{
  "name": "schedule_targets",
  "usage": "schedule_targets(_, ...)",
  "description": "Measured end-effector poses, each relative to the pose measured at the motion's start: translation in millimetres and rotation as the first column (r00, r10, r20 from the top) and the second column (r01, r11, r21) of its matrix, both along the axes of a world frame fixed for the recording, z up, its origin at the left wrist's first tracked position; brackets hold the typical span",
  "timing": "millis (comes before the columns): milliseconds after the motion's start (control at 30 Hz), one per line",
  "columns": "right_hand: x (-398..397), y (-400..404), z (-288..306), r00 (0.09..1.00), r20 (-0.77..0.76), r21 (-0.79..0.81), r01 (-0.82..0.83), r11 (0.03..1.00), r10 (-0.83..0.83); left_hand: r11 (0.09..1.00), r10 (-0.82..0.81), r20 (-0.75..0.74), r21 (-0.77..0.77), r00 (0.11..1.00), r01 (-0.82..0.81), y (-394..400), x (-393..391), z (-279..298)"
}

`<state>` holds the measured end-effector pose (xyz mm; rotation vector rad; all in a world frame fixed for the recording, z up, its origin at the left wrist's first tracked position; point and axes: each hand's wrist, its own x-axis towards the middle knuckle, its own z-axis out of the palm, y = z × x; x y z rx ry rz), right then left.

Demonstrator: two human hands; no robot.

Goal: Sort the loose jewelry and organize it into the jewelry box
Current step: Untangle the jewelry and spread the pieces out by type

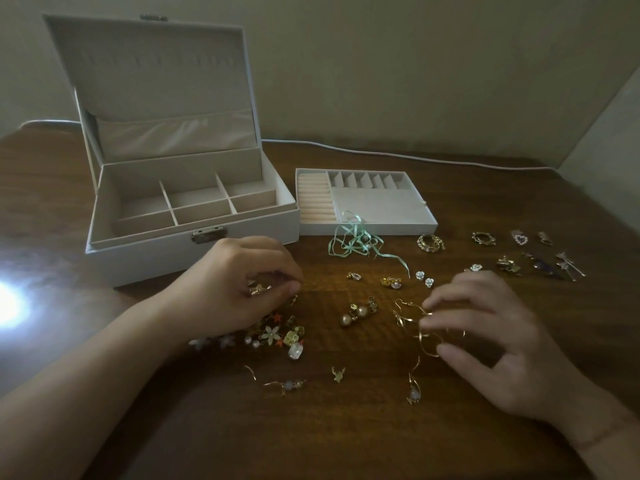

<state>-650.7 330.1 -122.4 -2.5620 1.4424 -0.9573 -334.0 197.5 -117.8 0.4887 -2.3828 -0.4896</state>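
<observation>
A white jewelry box [138,252] stands open at the left with bare compartments. Its removable tray [381,228] lies beside it on the right. Loose jewelry is spread over the wooden table. My left hand [239,282] hovers over a pile of flower charms [277,336], fingers curled round small gold pieces [258,288]. My right hand [498,334] pinches thin gold hoop earrings [420,332] with fingertips and thumb. Pearl earrings [356,313] lie between the hands.
A mint green ribbon [356,242] lies in front of the tray. Gold rings [430,242], small rose studs [424,278] and several brooches [540,261] are spread at the right. A white cable [415,156] runs along the wall. A bright glare [7,303] sits at the left.
</observation>
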Motion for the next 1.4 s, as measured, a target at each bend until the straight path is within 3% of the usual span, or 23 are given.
schedule_targets(167, 9.3, 13.7, 0.6, 0.958, -0.248, 0.089, -0.123, 0.988, 0.141, 0.999, 0.021, 0.018, -0.05, 1.0, -0.02, -2.1, 3.8, 1.3)
schedule_targets(333, 12.2, 8.1, -0.4, 0.932, -0.325, 0.074, -0.142, 0.987, 0.159, 0.997, 0.021, 0.05, -0.075, 0.999, -0.018, -3.2, 4.4, 1.1)
schedule_targets(400, 20.7, 6.5, 0.2, 0.94, -0.3, 0.066, -0.15, 0.987, 0.163, 0.997, 0.035, 0.054, -0.076, 0.998, -0.031, -4.8, 6.3, 1.5)
schedule_targets(667, 107.6, -3.5, -0.5, 0.976, 0.081, 0.107, -0.211, 0.972, 0.203, 0.982, 0.175, -0.024, -0.064, 0.984, -0.176, -13.6, 16.7, 4.8)
schedule_targets(1067, 148.7, -4.6, -8.7, 0.961, -0.27, -0.004, -0.063, 0.998, 0.06, 0.978, 0.183, -0.011, -0.094, 0.983, -0.183, -13.6, 18.9, 6.0)
schedule_targets(1267, 145.5, -2.1, -18.7, 0.98, -0.179, -0.073, -0.096, 0.993, 0.082, 0.981, 0.169, 0.003, -0.1, 0.986, -0.168, -12.9, 17.5, 6.9)
schedule_targets(1400, 129.3, 2.3, -9.5, 0.997, 0.032, -0.054, -0.062, 0.997, 0.064, 0.984, 0.148, 0.014, -0.098, 0.989, -0.146, -15.4, 16.7, 4.8)
